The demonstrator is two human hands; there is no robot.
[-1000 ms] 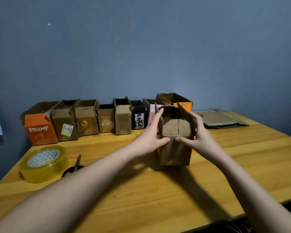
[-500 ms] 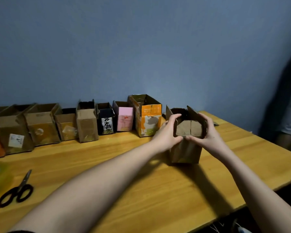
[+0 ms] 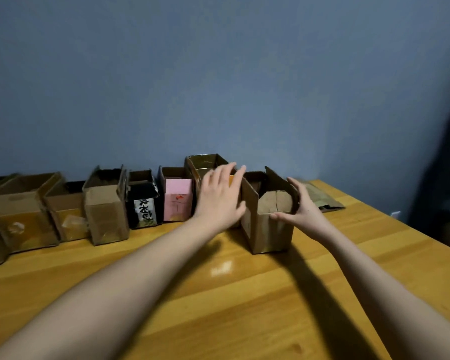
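A small open-topped brown cardboard box (image 3: 269,227) stands upright on the wooden table (image 3: 244,294), at the right end of a row of boxes along the wall. My right hand (image 3: 300,206) grips its right side, thumb on the front face and fingers curled over the right flap. My left hand (image 3: 220,197) is spread with straight fingers just left of the box, its thumb near the box's left wall. It covers most of the orange box (image 3: 205,162) behind it.
Left of the orange box stand a pink box (image 3: 178,200), a black box with white lettering (image 3: 142,201) and several plain brown boxes (image 3: 105,211). Flattened cardboard (image 3: 320,197) lies behind my right hand. A dark figure (image 3: 444,183) stands at the right edge.
The brown box has been carried right and back to the end of the row, beside the orange box. My left hand has let go and opened. The tape roll and scissors have left view.
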